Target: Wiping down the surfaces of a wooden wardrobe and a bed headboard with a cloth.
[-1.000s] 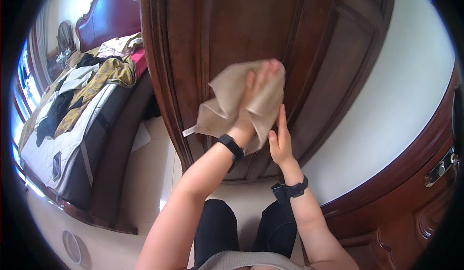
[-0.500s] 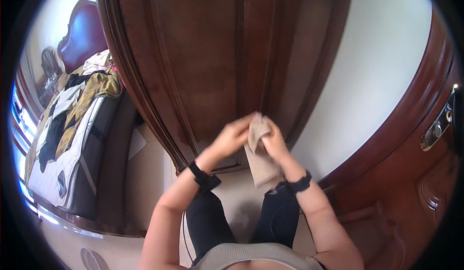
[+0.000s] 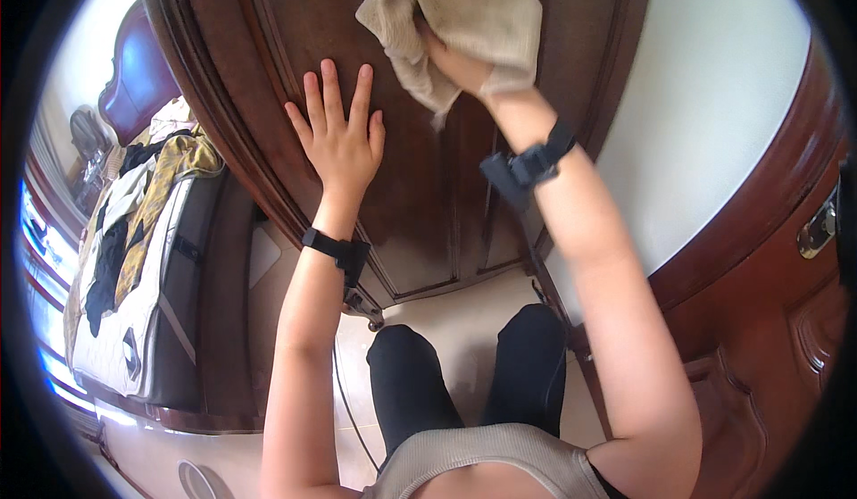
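Here, left fingers (image 3: pixel 331 97) splayed against panelled wood (image 3: pixel 411 195); right hand (image 3: pixel 457 67) in rumpled cloth (image 3: pixel 486 8), fingers unclear

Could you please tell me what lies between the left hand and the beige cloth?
In the head view, only the bare surface of the dark wooden panel shows between the left hand and the beige cloth.

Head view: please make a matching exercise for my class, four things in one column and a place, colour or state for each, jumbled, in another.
1. Left hand
2. Cloth
3. Bed
4. Wall

A. beige, covering part of the right hand
B. white, toward the picture's right
C. strewn with clothes
D. spread open, holding nothing

Pairs: 1-D, 2-A, 3-C, 4-B
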Demonstrator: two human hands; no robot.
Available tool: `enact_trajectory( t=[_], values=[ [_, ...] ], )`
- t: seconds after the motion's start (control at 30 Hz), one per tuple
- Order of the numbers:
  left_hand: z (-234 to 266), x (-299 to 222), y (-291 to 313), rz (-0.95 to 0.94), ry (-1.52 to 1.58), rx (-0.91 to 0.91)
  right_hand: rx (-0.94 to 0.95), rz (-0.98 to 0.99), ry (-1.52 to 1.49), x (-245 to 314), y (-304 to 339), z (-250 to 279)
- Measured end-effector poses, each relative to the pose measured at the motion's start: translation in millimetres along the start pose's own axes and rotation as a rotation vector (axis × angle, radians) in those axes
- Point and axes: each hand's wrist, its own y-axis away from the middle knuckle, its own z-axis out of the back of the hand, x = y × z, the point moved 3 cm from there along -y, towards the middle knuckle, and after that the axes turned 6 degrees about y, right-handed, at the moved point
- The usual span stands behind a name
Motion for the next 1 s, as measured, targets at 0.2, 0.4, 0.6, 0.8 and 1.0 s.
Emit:
enact_trajectory(
  t=[0.2, 0.4, 0.6, 0.8, 1.0],
  values=[
    [0.2, -6.0, -1.7, 0.017, 0.006, -0.012, 0.144, -0.407, 0.216, 18.8, 168.8, -56.9],
    [-6.3, -7.7, -0.6, 0.018, 0.033, -0.083, 0.588, -0.818, -0.330, 47.1, 379.4, -79.2],
    [-16.4, -13.6, 1.1, 0.012, 0.040, -0.111, 0.912, -0.943, -0.108, 74.2, 530.6, -79.4],
    [-11.5, -3.7, 7.0, -0.009, -0.020, -0.106, 0.570, -0.484, 0.050, 81.9, 511.0, -29.8],
    [-9.5, -8.7, 17.4, 0.036, -0.016, -0.068, 0.471, -0.680, 0.268, -22.1, 382.6, -38.9]
  ],
)
